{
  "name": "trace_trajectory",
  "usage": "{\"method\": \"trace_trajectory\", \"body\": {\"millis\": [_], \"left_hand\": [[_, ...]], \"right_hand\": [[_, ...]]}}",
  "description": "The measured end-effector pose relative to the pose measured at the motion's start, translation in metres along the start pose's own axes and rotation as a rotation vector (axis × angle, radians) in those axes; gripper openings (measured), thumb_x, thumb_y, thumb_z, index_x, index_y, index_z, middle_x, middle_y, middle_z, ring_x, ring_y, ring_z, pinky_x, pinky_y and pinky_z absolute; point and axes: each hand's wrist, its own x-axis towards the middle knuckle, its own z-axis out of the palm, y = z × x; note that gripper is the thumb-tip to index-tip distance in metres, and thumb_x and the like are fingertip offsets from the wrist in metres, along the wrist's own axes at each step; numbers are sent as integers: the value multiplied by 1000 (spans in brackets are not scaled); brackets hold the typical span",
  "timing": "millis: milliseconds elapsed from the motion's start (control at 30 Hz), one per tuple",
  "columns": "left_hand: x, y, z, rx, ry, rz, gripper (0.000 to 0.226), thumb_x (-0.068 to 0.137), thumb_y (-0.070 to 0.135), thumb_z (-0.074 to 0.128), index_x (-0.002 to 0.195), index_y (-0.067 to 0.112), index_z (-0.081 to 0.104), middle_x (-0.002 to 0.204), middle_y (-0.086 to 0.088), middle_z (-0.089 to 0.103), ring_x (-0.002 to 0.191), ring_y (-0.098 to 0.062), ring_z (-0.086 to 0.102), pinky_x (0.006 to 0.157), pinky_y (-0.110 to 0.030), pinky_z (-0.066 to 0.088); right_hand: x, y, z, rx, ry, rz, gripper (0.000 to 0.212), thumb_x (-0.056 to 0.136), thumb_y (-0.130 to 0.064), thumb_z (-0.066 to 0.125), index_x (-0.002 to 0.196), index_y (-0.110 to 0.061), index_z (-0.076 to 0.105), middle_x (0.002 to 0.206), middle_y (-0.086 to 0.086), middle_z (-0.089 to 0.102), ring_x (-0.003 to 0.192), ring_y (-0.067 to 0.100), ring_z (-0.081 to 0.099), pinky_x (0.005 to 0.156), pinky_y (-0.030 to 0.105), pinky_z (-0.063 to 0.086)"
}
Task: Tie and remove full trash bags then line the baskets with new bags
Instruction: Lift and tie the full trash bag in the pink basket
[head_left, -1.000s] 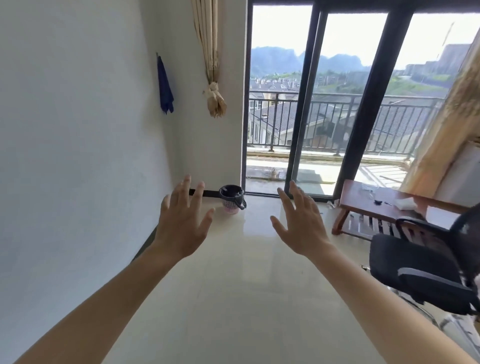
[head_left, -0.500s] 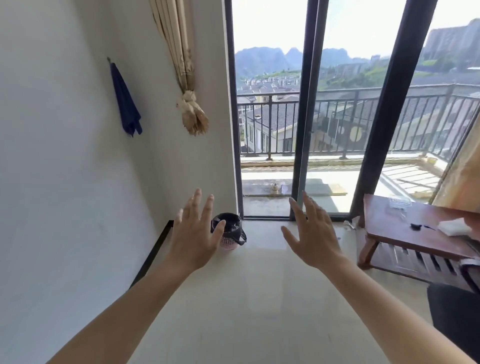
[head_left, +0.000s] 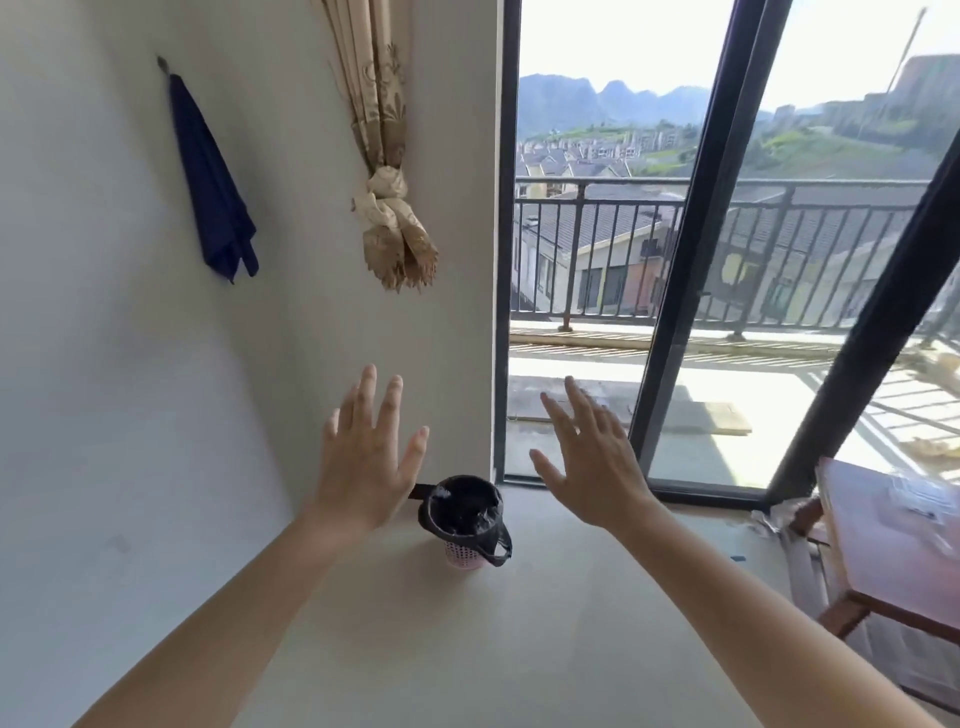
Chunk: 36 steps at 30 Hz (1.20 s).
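Barely begun: black trash bag (head_left: 466, 512) untied in the pink basket (head_left: 462, 555) on the floor; left hand (head_left: 363, 462), right hand (head_left: 592, 467) spread, empty; tying, removal, relining left.

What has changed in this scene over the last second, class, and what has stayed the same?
The person has walked closer to the pink basket with its black bag; it now looks nearer and lies between the outstretched hands. The office chair has left the view. Left hand and right hand remain open and empty, and the basket is untouched in its corner by the window frame.
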Motion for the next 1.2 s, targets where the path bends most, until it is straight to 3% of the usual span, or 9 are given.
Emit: {"method": "trace_trajectory", "body": {"millis": [267,467,867,1100,1200], "left_hand": [[216,-37,93,-34,-74,59,68,100,52,35,156,15,20,164,-15,9,148,-32,18,113,-55,25],[310,-46,195,-42,-156,90,68,100,54,31,156,17,16,165,-14,7,149,-30,15,114,-53,26],[396,-120,391,26,-404,-171,69,100,52,32,156,14,17,165,-15,6,147,-32,22,115,-50,26],[368,-197,528,-15,-596,-197,69,101,50,34,157,15,15,165,-14,5,148,-31,18,116,-46,21],[335,-237,610,-57,-651,-274,69,100,51,34,157,16,17,165,-13,7,147,-32,21,115,-46,24]], "right_hand": [[165,62,64,14,10,174,73,95,-51,56,154,-16,31,163,18,21,146,38,31,116,52,32],[237,126,143,12,-57,220,73,93,-47,60,153,-14,33,161,19,26,143,40,36,114,52,32],[369,185,364,116,-414,225,74,99,-56,41,158,-17,20,163,19,20,144,37,32,117,48,26],[358,166,511,141,-515,357,72,97,-57,42,157,-20,25,161,14,29,143,33,36,116,44,27],[333,161,602,204,-545,521,68,98,-54,44,155,-19,30,158,15,34,143,33,35,115,46,28]]}}
